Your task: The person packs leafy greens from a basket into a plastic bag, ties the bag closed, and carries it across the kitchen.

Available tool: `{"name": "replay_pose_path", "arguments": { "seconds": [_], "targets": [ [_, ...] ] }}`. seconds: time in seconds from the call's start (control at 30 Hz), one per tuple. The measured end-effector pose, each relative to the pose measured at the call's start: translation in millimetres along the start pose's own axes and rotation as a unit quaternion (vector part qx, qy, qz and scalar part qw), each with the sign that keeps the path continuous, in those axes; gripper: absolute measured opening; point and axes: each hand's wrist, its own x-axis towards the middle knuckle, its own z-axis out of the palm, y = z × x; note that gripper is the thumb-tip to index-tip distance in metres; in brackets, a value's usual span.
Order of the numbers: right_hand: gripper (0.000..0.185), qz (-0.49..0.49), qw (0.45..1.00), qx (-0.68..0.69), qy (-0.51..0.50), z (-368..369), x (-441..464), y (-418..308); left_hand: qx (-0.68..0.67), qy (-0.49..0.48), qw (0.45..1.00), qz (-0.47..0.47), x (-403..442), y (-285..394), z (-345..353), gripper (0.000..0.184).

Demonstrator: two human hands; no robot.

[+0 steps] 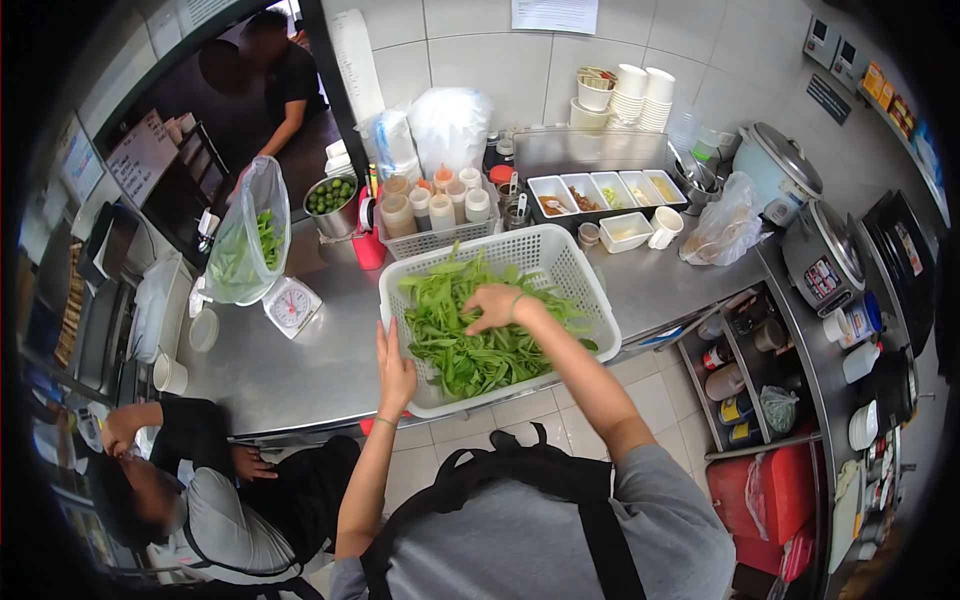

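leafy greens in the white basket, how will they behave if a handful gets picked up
The leafy greens look light and floppy, being thin, loose leaves. Heaped and overlapping, they may come up in a clump, probably shedding pieces back into the white basket.

The steel desk (pixel 345 355) carries a large white basket (pixel 565 262) at its front edge; left of this basket stands a dial scale (pixel 293 307), behind it a bottle crate (pixel 440 240), behind-right a condiment tray (pixel 590 213), rightward a plastic bag (pixel 722 225).
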Motion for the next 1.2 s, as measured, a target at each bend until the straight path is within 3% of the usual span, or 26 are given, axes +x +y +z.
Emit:
{"name": "replay_pose_path", "arguments": {
  "seconds": [0.07,0.17,0.27,0.37,0.43,0.5,0.6,0.7,0.73,0.83,0.87,1.0,1.1,1.2],
  "targets": [
    [0.057,0.005,0.996,-0.062,-0.070,-21,-26,-3,0.012,-0.001,1.000,-0.001,-2,0,0,0.080],
    [0.057,-0.079,0.987,-0.034,-0.133,-1,-21,32,0.022,-0.003,1.000,-0.003,-3,-6,2,0.079],
    [0.052,-0.044,0.999,-0.013,-0.019,-35,-66,25,0.220,0.009,0.975,-0.018,0,-1,4,0.074],
    [0.046,-0.030,0.997,0.051,0.047,-50,-63,43,0.209,0.056,0.972,0.096,32,42,-10,0.069],
    [0.034,0.021,0.987,0.037,0.153,-61,-65,23,0.102,0.020,0.985,0.137,63,29,6,0.065],
    [0.033,0.047,0.963,0.096,0.246,-55,-40,19,0.036,-0.045,0.996,0.068,91,2,36,0.063],
    [0.042,0.145,0.921,0.095,0.348,-18,35,66,0.054,-0.119,0.985,-0.115,112,-24,69,0.070],
    [0.054,0.238,0.890,0.215,0.324,7,74,107,-0.111,-0.080,0.965,-0.224,102,-8,71,0.082],
    [0.063,0.291,0.893,0.257,0.227,13,91,117,-0.091,-0.051,0.966,-0.235,98,-23,88,0.084],
    [0.068,0.393,0.828,0.301,0.263,7,63,57,0.028,-0.134,0.963,-0.232,84,-7,93,0.079],
    [0.071,0.397,0.832,0.298,0.249,15,78,66,0.088,-0.129,0.969,-0.192,76,9,93,0.066],
    [0.066,0.335,0.774,0.367,0.393,31,88,67,0.125,-0.093,0.985,-0.072,65,22,89,0.052],
    [0.052,0.233,0.766,0.446,0.400,40,107,81,0.019,-0.160,0.986,-0.035,68,10,82,0.044],
    [0.037,0.247,0.814,0.418,0.317,25,94,75,0.038,-0.196,0.980,-0.025,77,6,59,0.032]
  ]
}}
